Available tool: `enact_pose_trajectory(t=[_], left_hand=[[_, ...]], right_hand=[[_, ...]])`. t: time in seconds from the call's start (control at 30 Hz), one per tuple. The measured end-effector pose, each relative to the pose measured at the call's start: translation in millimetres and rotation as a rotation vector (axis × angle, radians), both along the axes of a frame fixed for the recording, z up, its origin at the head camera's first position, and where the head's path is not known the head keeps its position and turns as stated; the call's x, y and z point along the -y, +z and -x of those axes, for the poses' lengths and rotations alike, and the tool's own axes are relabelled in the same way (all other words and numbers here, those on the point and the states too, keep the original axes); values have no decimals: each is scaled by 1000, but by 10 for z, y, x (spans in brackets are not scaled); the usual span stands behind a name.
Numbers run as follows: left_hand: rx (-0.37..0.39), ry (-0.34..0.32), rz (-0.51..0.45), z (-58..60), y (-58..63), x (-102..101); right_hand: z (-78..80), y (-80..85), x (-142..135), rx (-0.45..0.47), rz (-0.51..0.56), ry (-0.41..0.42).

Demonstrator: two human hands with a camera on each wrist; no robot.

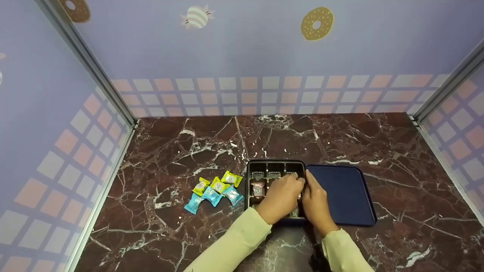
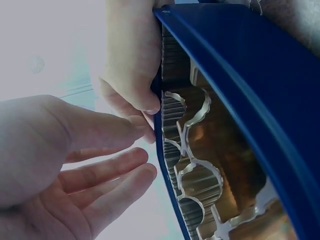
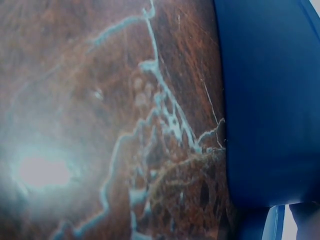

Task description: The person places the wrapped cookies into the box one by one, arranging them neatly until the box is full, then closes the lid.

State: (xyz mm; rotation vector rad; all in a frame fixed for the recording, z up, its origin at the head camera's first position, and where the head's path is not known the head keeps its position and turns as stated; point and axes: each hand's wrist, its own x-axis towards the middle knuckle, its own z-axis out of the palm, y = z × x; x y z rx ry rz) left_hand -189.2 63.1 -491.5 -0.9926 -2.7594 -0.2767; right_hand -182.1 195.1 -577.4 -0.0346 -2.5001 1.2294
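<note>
A dark blue box [image 1: 247,189] with a black compartment insert lies uncovered on the marble-look table. A clear-wrapped sweet [image 1: 258,187] sits in its left column. My left hand [image 1: 281,196] reaches over the box's right column, fingers bent. In the left wrist view the left hand [image 2: 75,165] has thumb and fingers apart at the box rim [image 2: 159,130], with nothing visible between them. My right hand [image 1: 317,200] holds the box's right wall; its thumb lies at the rim in the left wrist view. In the right wrist view the box's blue outer side [image 3: 272,105] shows, but hardly any hand.
Left of the box lie several wrapped sweets, yellow ones [image 1: 218,185] behind blue ones [image 1: 212,196]. A flat navy lid [image 1: 342,194] rests against the box's right side. Patterned panels [image 1: 249,49] stand behind and at both sides of the table [image 1: 151,226].
</note>
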Motion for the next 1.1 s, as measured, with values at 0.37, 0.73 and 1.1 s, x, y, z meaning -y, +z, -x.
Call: enact_pose_trajectory(t=[0.37, 0.73, 1.1], left_hand=[[-37, 17, -11, -13, 33, 104], [-43, 49, -8, -55, 92, 243], [-17, 92, -22, -35, 139, 424]], right_hand=[[-4, -16, -12, 12, -11, -6], [-19, -15, 2, 41, -4, -3], [-3, 7, -8, 53, -8, 10]])
